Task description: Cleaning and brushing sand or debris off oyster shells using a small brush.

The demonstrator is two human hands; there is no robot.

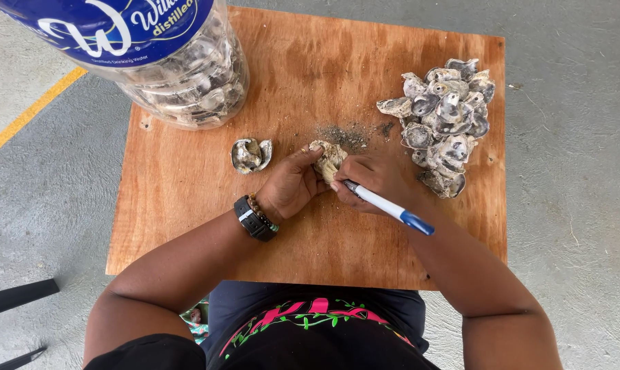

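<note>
A single view comes from a camera worn on the person's head, facing almost straight down over their lap. It sits close above the wooden desk (187, 205), whose board fills most of the frame, with grey floor (570, 205) around its edges. The near end of a large plastic bottle (152, 62) looms at the top left, cut by the frame. The person's forearms enter from the bottom edge.
</note>
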